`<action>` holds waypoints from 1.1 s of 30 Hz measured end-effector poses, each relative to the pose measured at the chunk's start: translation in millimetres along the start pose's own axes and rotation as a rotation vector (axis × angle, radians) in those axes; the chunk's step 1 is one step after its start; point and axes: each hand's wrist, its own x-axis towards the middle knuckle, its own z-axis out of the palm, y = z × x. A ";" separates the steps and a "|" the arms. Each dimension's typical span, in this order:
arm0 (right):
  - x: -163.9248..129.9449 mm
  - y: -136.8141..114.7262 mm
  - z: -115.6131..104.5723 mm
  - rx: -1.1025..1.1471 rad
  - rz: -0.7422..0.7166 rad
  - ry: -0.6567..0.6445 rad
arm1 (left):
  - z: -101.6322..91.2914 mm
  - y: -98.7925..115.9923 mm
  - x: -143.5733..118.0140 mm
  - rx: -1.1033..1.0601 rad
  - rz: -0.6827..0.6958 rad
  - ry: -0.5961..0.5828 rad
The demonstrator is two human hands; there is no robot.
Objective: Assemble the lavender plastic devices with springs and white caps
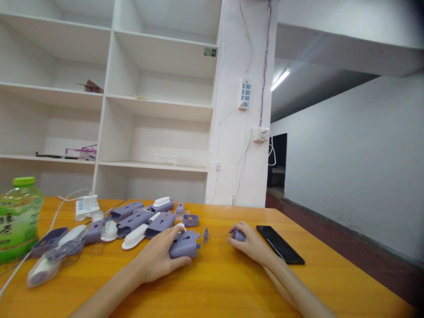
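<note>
My left hand (162, 254) is wrapped around a purple plastic housing (184, 245) with small holes in its side, low over the wooden table. A small purple end piece (206, 235) sits just beyond the housing's right end. From there a thin coil spring (219, 234) stretches toward my right hand (248, 243). Between the fingers of that hand is a small purple plastic cap (238, 235). Whether the spring is joined to the cap or the end piece I cannot tell. Behind my left hand lie several more purple housings (135, 222) and a white oval part (134, 236).
A black phone-like slab (280, 244) lies right of my right hand. At the left stand a green bottle (20, 221) and a white power strip (86, 207) with cables. Several white and purple parts cover the table's left side. White shelves (155, 165) rise behind the table (225, 282).
</note>
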 end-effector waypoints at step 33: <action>-10.9 -44.1 12.2 0.190 -0.115 -0.137 | 1.2 -13.5 1.5 -0.001 0.005 -0.032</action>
